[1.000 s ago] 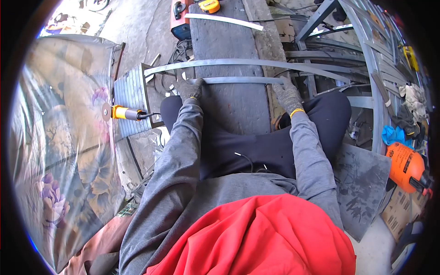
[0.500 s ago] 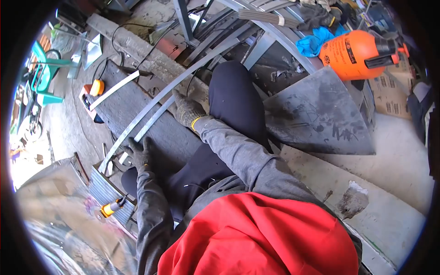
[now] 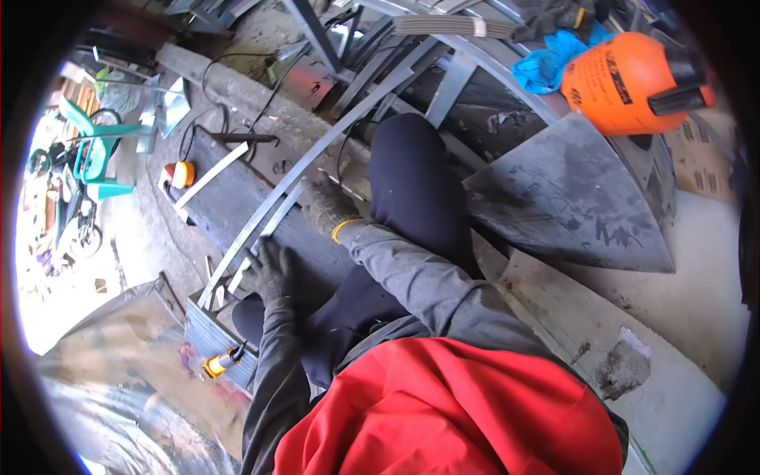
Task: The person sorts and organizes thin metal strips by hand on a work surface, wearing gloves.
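Two pale metal strips lie side by side across a dark board: a long strip reaching up to the metal frame and a shorter strip beside it. My left hand, in a dark glove, rests at the lower end of the shorter strip with its fingers apart. Near that strip's upper end is my right hand, gloved with a yellow cuff; its fingertips are blurred and partly hidden, so its grip is unclear. A third short strip lies further along the board, near an orange-yellow object.
An orange sprayer stands at the upper right beside a blue cloth. Below it is a dark metal plate. A yellow power tool lies on a ribbed panel at lower left. Black cables cross the concrete.
The view has shifted, so the scene sits slightly right and lower. My left hand's fingers look more spread beside the shorter strip. My right hand stays near its upper end.
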Demonstrator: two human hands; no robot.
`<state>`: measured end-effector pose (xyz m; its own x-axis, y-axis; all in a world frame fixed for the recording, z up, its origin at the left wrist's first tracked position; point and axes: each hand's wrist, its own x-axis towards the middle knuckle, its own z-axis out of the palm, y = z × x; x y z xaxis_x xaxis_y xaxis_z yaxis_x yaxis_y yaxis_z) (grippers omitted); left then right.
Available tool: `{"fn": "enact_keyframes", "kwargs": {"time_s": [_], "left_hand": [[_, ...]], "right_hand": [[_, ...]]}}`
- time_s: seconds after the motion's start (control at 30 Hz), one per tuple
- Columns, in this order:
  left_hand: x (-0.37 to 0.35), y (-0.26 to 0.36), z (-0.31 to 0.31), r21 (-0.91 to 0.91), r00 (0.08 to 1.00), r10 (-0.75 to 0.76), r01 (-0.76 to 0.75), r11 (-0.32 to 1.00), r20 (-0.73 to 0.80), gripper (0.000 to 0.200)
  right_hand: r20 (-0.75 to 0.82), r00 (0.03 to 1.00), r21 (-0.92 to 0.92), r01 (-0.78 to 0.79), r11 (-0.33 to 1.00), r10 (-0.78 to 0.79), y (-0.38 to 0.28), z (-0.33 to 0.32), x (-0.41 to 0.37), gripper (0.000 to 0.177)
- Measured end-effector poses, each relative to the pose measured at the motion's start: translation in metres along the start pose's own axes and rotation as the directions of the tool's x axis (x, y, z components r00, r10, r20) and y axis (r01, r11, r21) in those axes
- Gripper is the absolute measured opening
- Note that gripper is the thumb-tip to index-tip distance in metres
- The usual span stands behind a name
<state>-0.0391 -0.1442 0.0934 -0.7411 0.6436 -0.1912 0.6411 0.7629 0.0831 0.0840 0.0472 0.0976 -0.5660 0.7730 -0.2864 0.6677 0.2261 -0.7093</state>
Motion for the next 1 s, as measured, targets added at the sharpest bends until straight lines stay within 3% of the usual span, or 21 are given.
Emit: {"fn": "enact_keyframes", "kwargs": {"time_s": [0.07,0.13,0.23,0.27,0.37,0.57,0.63,0.87,1.0], "left_hand": [[0.005,-0.007,0.012,0.07,0.988,0.155,-0.155,0.985,0.008,0.073],[0.007,0.004,0.008,0.122,0.99,0.12,-0.128,0.984,0.07,0.071],[0.012,0.009,-0.001,0.075,0.994,0.075,-0.082,0.994,0.083,0.071],[0.013,0.01,-0.006,0.026,0.995,0.098,-0.099,0.995,0.026,0.07],[0.034,0.007,-0.004,-0.145,0.955,0.192,-0.228,0.963,-0.227,0.068],[0.073,0.035,-0.011,-0.186,0.985,0.174,-0.173,0.967,-0.01,0.083],[0.076,0.044,-0.001,-0.042,0.988,0.111,-0.107,0.993,0.108,0.089],[0.08,0.046,0.017,-0.032,0.999,0.022,-0.021,0.999,0.028,0.082],[0.09,0.047,0.021,-0.032,0.999,-0.049,0.049,0.998,-0.002,0.078]], "right_hand": [[0.061,0.997,0.085,0.051,0.995,-0.057,0.006,0.001,0.003,0.055],[0.079,0.987,0.185,0.122,0.975,-0.138,0.005,0.004,0.006,0.052],[0.126,0.959,0.117,0.238,0.964,-0.252,0.014,0.015,0.012,0.051],[0.299,0.945,0.049,0.124,0.991,-0.133,-0.004,-0.02,0.001,0.049],[0.324,0.946,-0.065,0.021,0.998,0.002,-0.009,-0.025,-0.002,0.045],[0.324,0.943,-0.022,0.088,0.996,-0.076,-0.005,-0.025,-0.007,0.042],[0.334,0.936,-0.014,0.124,0.992,-0.112,0.0,-0.02,-0.006,0.042],[0.326,0.943,-0.082,0.096,0.992,-0.064,-0.012,-0.039,-0.01,0.041],[0.317,0.936,-0.065,0.184,0.981,-0.154,-0.002,-0.035,-0.014,0.041]]}}
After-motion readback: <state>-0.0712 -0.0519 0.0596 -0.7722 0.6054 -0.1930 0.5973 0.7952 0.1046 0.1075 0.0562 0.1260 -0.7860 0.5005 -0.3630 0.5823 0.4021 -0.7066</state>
